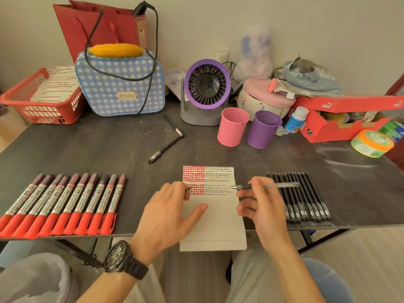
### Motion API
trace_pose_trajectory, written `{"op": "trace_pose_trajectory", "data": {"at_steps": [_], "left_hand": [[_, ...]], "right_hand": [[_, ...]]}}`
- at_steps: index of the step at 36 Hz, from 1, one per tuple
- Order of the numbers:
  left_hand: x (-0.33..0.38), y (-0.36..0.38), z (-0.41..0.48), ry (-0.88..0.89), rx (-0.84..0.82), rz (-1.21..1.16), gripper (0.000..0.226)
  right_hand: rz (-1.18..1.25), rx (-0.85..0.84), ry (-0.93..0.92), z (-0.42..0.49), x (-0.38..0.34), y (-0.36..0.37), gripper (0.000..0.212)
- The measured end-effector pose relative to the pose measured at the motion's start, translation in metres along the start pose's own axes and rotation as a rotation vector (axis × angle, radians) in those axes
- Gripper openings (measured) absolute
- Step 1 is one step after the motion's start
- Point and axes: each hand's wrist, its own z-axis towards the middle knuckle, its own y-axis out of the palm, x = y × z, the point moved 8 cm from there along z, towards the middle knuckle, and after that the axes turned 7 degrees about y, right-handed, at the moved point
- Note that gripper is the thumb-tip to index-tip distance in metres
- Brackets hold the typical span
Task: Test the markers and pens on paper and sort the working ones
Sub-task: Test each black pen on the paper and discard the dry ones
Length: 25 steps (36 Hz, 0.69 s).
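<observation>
Our L hand point(172, 211) pins the paper point(216, 226), pinching what looks a cap point(188, 191); R hand point(262, 206) grips the pen point(273, 185) crosswise, tip leftward at the last scribbled row.

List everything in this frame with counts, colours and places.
Red-capped grey markers: about ten, row at front left.
Capped black pens: about ten, row at front right.
Loose black pens: two, centre.
Lined paper sheet: one, white, red and black test marks, front centre.
Pink mesh cup, purple mesh cup: one each, right of centre.
Purple desk fan: one, back centre.
Blue gingham bag: one, back left.
Red plastic basket: one, far left.
Red cardboard shoebox: one, back right.
Left hand: presses the sheet, fingers pinching a dark pen cap.
Right hand: fingers grip a clear-barrelled pen over the sheet.
</observation>
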Motion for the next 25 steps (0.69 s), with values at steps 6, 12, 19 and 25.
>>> {"op": "trace_pose_trajectory", "data": {"at_steps": [6,12,19,25], "left_hand": [[-0.021,0.016,0.003,-0.006,-0.111,-0.025,0.058],[-0.026,0.026,0.001,-0.024,-0.164,-0.015,0.064],[-0.029,0.027,0.001,-0.07,-0.158,-0.053,0.063],[-0.03,0.026,0.002,-0.085,-0.145,-0.093,0.064]], "right_hand": [[-0.204,0.068,0.049,0.044,0.009,-0.01,0.015],[-0.431,0.096,-0.068,0.057,0.011,0.0,0.028],[-0.569,0.219,-0.152,0.057,0.015,-0.005,0.032],[-0.573,0.203,-0.157,0.057,0.015,-0.005,0.029]]}}
